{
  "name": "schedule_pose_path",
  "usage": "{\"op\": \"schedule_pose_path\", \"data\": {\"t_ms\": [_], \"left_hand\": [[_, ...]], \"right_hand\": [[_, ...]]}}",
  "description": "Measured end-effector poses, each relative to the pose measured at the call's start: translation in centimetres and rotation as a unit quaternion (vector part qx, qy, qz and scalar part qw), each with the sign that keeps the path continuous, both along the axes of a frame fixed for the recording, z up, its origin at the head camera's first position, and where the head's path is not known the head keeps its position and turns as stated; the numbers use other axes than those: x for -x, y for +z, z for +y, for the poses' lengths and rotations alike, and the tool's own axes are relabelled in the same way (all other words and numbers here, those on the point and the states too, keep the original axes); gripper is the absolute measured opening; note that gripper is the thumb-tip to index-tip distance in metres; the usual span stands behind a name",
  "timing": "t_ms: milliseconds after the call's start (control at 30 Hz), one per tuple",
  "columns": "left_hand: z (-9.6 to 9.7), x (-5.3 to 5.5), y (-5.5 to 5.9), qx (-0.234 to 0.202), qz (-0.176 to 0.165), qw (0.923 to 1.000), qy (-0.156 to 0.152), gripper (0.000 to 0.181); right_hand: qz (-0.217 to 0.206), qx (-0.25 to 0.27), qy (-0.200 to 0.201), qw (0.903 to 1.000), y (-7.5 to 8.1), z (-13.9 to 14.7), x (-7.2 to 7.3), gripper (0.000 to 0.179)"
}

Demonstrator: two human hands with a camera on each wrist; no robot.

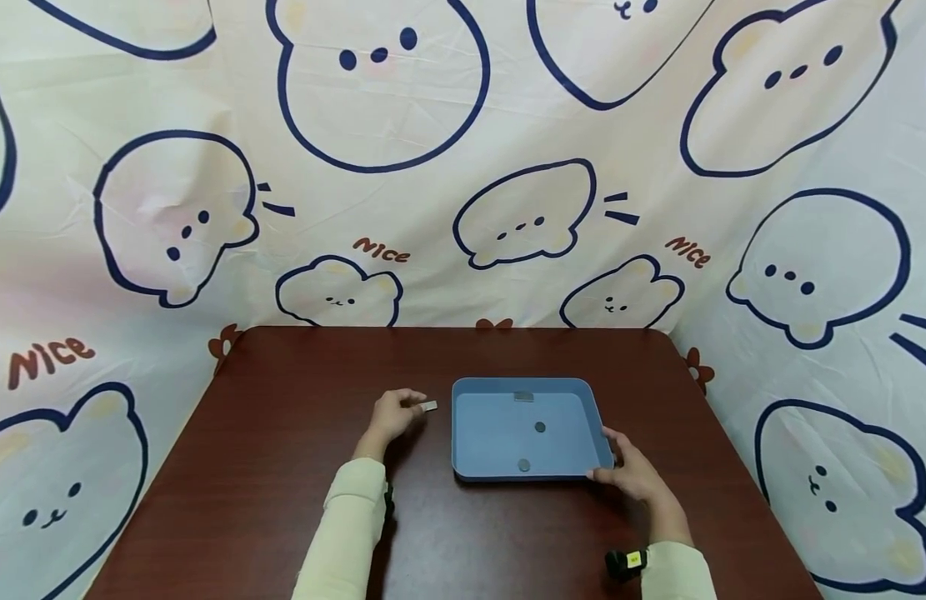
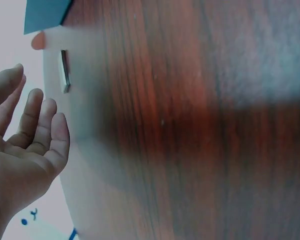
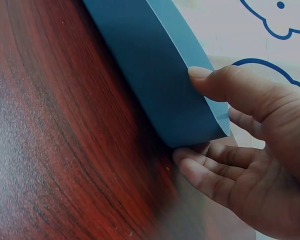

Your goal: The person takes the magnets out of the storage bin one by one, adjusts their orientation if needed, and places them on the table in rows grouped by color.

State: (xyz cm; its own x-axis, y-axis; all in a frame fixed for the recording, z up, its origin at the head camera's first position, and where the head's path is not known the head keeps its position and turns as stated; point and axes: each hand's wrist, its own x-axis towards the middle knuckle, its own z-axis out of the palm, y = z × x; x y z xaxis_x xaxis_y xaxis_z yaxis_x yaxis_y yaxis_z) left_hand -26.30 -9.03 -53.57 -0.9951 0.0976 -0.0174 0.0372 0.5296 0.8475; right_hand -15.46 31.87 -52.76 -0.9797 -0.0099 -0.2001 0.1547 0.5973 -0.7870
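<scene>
A small pale bar [image 1: 429,406] lies on the brown table [image 1: 282,500], to the left of the blue tray [image 1: 473,433] and apart from its wall; the left hand [image 1: 391,415] reaches to it, its fingertips appearing right at the bar in the head view; the left wrist view, though, shows the bar just beyond loosely bent fingers, with a gap between, so that hand grips nothing. The right hand [image 1: 637,473] grasps the tray at its near right corner, the thumb [image 3: 200,75] at the rim and other fingers about the corner and low against it; whether the tray rests fully on the table I cannot tell. Inside the tray lie two round, coin-like discs, the darker disc [image 1: 540,427] near the middle and the paler disc [image 1: 524,465] by the near wall; a flat rectangular piece [image 1: 523,397] sits by the far wall. The step in hand seems to be handling the bar while the tray is steadied; picking it up would call for thumb and fingertips to meet on its narrow sides, with the right hand keeping the tray firm; behind the table hangs a cloth [image 1: 432,292] printed with bear faces.
</scene>
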Motion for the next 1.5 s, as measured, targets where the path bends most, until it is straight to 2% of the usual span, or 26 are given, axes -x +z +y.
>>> {"op": "schedule_pose_path", "data": {"t_ms": [233, 467, 667, 933, 1033, 1233, 1400, 1500], "left_hand": [[1.6, -1.0, 0.6, -0.032, 0.027, 0.9990, -0.012, 0.021], [3.8, -1.9, 1.4, -0.056, 0.066, 0.9953, -0.042, 0.022], [5.5, -2.7, 1.8, -0.068, 0.073, 0.9936, -0.053, 0.026], [7.0, -2.6, 2.3, -0.076, 0.086, 0.9915, -0.061, 0.023], [7.7, -2.2, 2.8, -0.081, 0.081, 0.9911, -0.068, 0.021], [9.4, -1.5, 3.5, -0.092, 0.037, 0.9919, -0.079, 0.021], [10.4, -0.9, 3.2, -0.093, 0.004, 0.9908, -0.099, 0.024], [10.9, -0.5, 2.9, -0.077, -0.010, 0.9916, -0.104, 0.027]], "right_hand": [[0.002, 0.009, 0.008, 0.9999, 0.0, 0.2, 0.1, 0.087], [0.005, 0.001, 0.005, 1.0000, -0.2, 0.3, 0.1, 0.086], [0.010, 0.000, 0.007, 0.9999, -0.2, 0.5, 0.1, 0.087], [0.013, -0.001, 0.007, 0.9999, -0.4, 0.6, 0.1, 0.087], [0.012, 0.005, 0.005, 0.9999, -0.4, 0.7, 0.2, 0.087], [0.014, 0.007, 0.006, 0.9999, -0.3, 0.6, 0.3, 0.087], [0.004, 0.014, -0.004, 0.9999, -0.4, 0.4, 0.1, 0.087], [-0.001, 0.015, -0.013, 0.9998, -0.5, 0.3, 0.1, 0.088]]}}
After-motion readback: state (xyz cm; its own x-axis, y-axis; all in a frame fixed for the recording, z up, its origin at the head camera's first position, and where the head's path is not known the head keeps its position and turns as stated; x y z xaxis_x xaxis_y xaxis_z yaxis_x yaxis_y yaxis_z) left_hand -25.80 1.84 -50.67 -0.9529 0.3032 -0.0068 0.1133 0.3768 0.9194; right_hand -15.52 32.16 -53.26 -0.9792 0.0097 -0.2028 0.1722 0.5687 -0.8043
